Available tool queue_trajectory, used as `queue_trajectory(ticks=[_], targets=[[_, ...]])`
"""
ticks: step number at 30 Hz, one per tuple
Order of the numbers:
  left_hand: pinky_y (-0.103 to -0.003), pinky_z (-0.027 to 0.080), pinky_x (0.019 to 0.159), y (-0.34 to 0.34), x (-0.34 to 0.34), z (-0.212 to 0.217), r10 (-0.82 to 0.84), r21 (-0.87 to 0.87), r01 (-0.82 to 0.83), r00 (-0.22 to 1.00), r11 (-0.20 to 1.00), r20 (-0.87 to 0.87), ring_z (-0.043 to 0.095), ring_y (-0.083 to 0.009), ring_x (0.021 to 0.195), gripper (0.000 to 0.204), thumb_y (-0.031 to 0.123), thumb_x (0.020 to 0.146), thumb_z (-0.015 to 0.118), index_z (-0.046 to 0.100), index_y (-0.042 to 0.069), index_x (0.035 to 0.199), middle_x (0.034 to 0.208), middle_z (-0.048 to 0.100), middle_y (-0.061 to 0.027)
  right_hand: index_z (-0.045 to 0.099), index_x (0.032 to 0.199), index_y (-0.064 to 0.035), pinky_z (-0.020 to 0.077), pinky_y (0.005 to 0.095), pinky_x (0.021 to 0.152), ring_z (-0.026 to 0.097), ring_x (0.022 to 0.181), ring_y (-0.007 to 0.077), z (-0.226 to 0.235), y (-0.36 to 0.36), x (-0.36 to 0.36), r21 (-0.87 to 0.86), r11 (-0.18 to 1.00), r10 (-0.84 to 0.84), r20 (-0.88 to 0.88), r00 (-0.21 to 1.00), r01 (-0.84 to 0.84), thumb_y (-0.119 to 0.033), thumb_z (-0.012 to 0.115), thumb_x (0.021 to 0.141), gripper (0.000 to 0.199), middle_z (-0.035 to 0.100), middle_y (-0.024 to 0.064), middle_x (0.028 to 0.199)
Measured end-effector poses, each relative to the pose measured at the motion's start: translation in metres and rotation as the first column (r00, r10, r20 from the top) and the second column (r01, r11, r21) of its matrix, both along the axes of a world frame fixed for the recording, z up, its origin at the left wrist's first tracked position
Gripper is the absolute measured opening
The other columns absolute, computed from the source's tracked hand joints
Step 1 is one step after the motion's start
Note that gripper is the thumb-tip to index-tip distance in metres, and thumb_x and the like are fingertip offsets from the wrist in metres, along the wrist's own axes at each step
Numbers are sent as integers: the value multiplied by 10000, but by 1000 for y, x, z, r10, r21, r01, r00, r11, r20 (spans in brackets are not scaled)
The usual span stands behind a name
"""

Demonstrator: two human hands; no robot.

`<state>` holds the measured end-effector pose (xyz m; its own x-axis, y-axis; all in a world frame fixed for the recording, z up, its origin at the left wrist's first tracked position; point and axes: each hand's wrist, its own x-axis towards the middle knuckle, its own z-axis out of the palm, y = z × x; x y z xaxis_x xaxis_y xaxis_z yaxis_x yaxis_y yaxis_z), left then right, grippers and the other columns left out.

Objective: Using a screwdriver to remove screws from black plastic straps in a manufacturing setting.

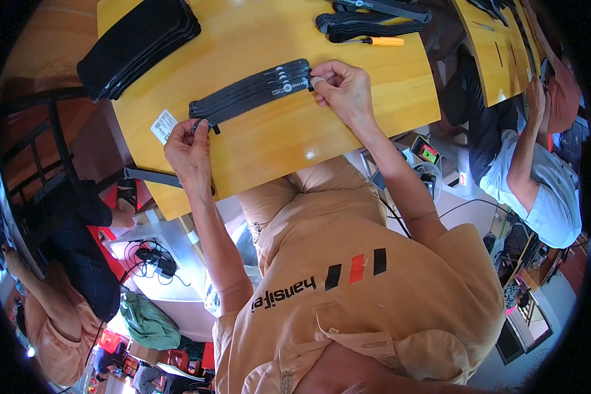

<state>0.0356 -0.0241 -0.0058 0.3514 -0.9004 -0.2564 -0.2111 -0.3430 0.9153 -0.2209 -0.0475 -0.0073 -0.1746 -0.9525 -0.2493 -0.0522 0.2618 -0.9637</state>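
Note:
Several black straps with white print lie fanned side by side on the yellow wooden table, slightly slanted. At their left end my left hand is closed in a pinch on a strap end, with a small black tab hanging beside the fingers. My right hand pinches the opposite end, thumb against fingers. Close to my left hand lies a white printed label. A single dark strap rests near the table's left front edge.
A thick stack of black fabric strips fills the far left corner. More bundled straps lie at the far right, beside a screwdriver with an orange-yellow handle. People work at both sides; another yellow table stands to the right.

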Motion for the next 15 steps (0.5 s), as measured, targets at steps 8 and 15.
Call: queue_trajectory(ticks=[8,15], targets=[[-189,334,461,0,2,-2,-3,-11,3,999,1000,51,435,-51,510,124,81,778,652,608,-31,805,587,521,3,613,788,38,444,196,400,541,483,69,-1,0,0,-22,1000,14,-20,1000,-14,47,584,703,90,585,49,616],[-192,333,460,0,1,-2,-2,2,2,998,1000,69,433,-53,505,124,78,778,651,607,-34,807,579,514,2,614,788,33,448,197,401,542,480,68,2,0,1,-11,1000,15,-39,999,-16,46,589,701,91,585,46,611]])
